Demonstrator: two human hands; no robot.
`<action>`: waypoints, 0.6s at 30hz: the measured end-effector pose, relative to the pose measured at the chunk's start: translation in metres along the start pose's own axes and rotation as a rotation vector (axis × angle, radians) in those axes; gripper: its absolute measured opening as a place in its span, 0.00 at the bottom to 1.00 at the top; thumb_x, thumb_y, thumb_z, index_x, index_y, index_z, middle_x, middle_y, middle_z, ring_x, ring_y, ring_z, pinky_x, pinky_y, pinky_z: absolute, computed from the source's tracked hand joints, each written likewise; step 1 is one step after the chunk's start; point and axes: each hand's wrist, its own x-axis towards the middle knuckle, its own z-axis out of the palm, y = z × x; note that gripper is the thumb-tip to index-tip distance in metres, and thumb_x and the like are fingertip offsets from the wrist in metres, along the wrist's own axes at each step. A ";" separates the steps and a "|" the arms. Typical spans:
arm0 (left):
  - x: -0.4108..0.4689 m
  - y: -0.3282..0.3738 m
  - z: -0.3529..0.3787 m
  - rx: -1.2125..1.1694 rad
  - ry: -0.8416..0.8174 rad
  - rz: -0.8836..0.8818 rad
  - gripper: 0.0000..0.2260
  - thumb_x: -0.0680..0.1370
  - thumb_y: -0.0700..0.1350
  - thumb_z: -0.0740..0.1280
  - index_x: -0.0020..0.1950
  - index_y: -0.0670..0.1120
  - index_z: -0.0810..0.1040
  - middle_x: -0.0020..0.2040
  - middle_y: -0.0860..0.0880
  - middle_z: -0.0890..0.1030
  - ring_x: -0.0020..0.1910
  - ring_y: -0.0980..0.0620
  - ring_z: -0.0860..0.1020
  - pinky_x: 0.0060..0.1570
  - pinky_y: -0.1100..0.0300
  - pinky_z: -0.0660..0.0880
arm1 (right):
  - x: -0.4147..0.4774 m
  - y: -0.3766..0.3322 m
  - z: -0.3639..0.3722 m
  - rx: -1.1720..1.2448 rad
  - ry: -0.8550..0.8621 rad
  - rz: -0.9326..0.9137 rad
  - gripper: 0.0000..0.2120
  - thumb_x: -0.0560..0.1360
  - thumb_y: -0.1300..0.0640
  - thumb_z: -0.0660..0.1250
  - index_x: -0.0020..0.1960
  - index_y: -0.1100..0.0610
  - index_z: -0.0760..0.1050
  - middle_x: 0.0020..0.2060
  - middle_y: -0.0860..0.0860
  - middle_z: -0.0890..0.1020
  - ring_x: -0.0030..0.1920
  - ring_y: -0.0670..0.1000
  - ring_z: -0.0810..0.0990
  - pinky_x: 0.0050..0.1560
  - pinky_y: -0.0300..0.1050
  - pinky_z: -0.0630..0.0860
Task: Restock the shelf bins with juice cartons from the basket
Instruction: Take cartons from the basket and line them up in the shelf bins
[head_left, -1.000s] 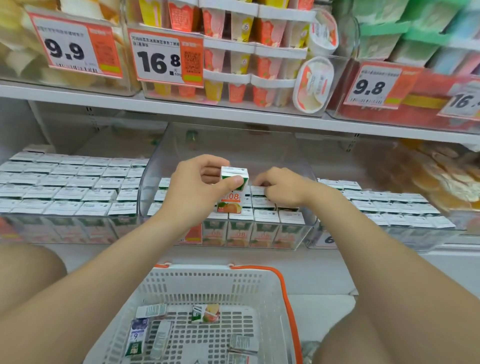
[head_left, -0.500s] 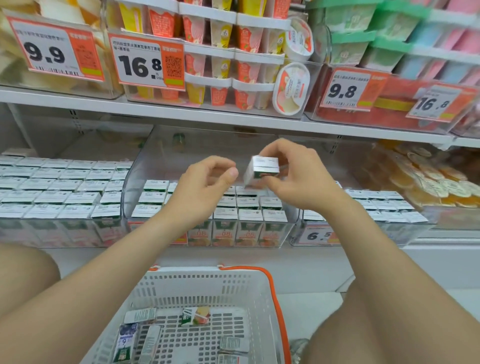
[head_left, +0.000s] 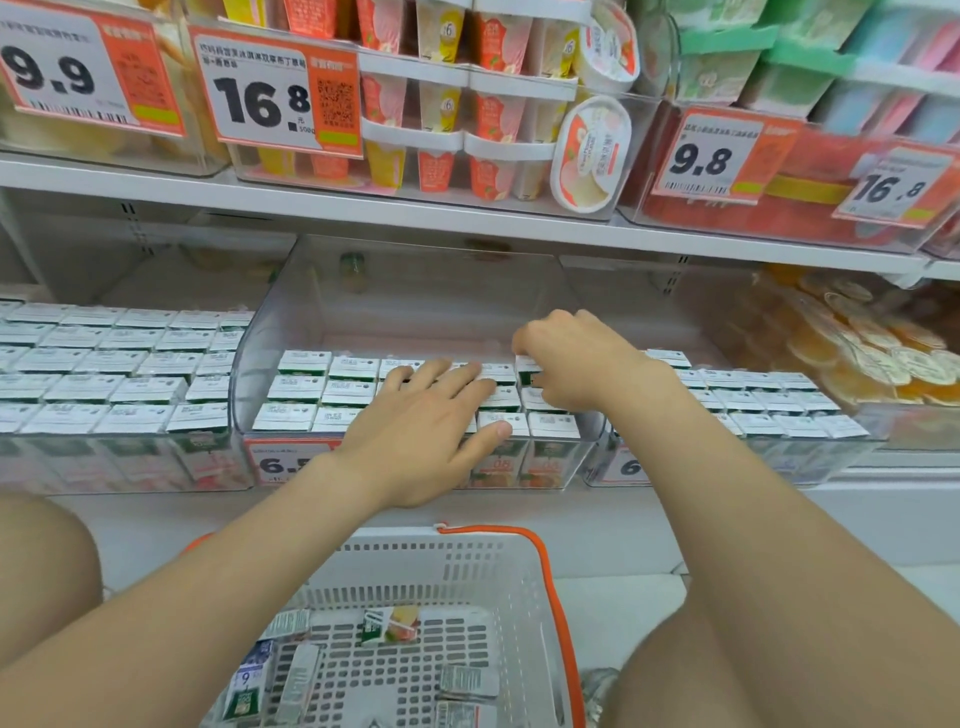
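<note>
The right hand (head_left: 576, 358) grips a juice carton (head_left: 527, 369) at the back row of the middle bin (head_left: 270, 332), near its right wall, while the left hand (head_left: 421, 431) lays straight fingers (head_left: 457, 371) on the neighbouring cartons (head_left: 353, 366), which could jam or tip if it goes in crooked.

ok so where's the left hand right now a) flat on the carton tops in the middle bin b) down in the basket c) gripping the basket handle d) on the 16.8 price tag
a: the left hand lies with straight fingers on the carton tops in the middle bin; the right hand pinches a juice carton beside it.
</note>
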 end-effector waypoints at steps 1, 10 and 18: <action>0.000 0.000 0.000 -0.011 0.004 0.007 0.30 0.85 0.68 0.44 0.81 0.55 0.63 0.84 0.53 0.61 0.81 0.46 0.59 0.78 0.43 0.57 | -0.001 -0.004 -0.001 -0.007 -0.047 0.009 0.05 0.78 0.63 0.65 0.51 0.55 0.72 0.45 0.53 0.76 0.46 0.57 0.77 0.47 0.50 0.65; -0.021 0.005 -0.003 -0.202 0.356 0.011 0.16 0.79 0.57 0.66 0.62 0.50 0.77 0.58 0.53 0.77 0.58 0.47 0.74 0.59 0.49 0.72 | -0.047 -0.030 -0.010 0.469 0.327 0.100 0.16 0.76 0.63 0.62 0.61 0.56 0.81 0.54 0.54 0.83 0.55 0.57 0.81 0.54 0.53 0.79; -0.078 0.028 0.021 -0.095 -0.051 0.040 0.07 0.79 0.56 0.64 0.52 0.54 0.76 0.35 0.55 0.73 0.39 0.47 0.76 0.35 0.55 0.70 | -0.110 -0.093 0.019 0.558 -0.137 -0.066 0.10 0.71 0.61 0.61 0.33 0.59 0.76 0.28 0.56 0.77 0.31 0.55 0.75 0.36 0.60 0.81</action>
